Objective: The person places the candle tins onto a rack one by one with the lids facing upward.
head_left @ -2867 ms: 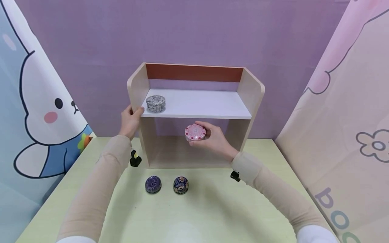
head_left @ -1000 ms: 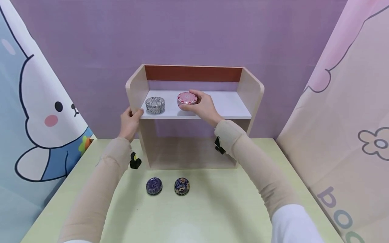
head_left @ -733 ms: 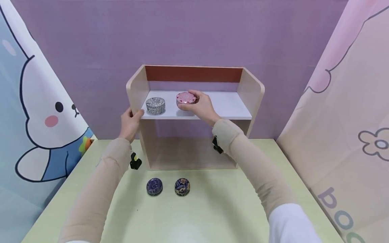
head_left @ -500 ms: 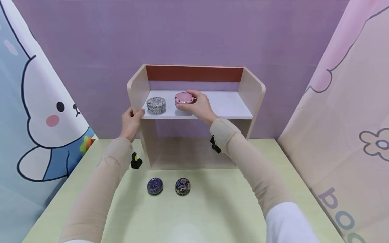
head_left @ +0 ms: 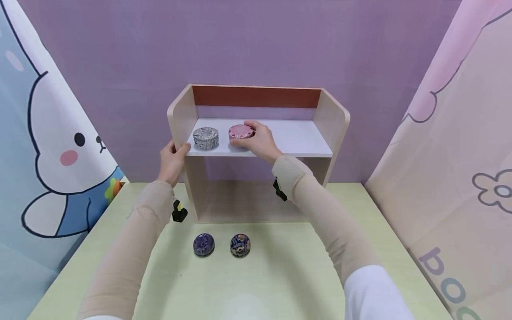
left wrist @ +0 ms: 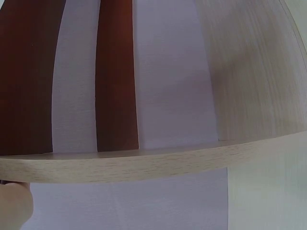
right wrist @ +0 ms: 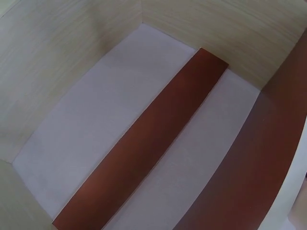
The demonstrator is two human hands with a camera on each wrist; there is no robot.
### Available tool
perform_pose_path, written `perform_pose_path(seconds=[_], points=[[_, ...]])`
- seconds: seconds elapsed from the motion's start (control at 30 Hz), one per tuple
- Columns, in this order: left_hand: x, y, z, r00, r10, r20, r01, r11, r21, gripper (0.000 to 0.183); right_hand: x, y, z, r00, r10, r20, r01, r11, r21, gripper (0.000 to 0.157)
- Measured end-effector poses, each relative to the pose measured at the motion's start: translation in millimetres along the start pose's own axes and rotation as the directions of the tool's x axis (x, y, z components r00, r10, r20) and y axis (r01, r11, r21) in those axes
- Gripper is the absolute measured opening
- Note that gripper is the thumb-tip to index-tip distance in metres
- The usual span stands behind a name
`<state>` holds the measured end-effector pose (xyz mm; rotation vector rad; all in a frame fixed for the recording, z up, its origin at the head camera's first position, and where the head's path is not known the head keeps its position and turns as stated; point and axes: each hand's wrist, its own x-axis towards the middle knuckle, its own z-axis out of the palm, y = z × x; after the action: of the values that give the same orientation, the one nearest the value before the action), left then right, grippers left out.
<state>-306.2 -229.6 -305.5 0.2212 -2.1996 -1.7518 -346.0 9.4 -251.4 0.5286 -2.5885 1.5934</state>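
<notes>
A small two-tier wooden shelf [head_left: 256, 153] stands on the table. At its left side panel my left hand [head_left: 172, 162] grips the front edge, thumb by the white board; the left wrist view shows a bit of this hand [left wrist: 14, 203] at the panel's edge. My right hand [head_left: 258, 141] holds a round pink patterned tin [head_left: 241, 131] between thumb and fingers at the white upper board [head_left: 296, 138]. To the tin's left, slightly apart, sits a black-and-white patterned tin [head_left: 206, 138]. Only a sliver of the right hand [right wrist: 300, 206] shows in the right wrist view.
On the pale green table [head_left: 240, 289], in front of the shelf, lie a purple tin [head_left: 204, 245] and a dark blue-and-gold tin [head_left: 240, 245]. A purple cloth backdrop [head_left: 256, 40] hangs behind. Printed curtains [head_left: 72, 178] flank both sides.
My right hand has lifted the pink tin from before the lower compartment to the upper board, then moved it left and slightly down. The left hand stays at the side panel.
</notes>
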Motion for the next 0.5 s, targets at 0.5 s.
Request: perform_pose_path(seconds=[0.5], points=[[0.2, 0.6, 3.4, 1.000, -0.002, -0.005, 0.002, 1.000, -0.013, 0.052, -0.6, 4.3, 0.4, 1.000, -0.003, 0.026, 0.004, 1.000, -0.003, 0.078]])
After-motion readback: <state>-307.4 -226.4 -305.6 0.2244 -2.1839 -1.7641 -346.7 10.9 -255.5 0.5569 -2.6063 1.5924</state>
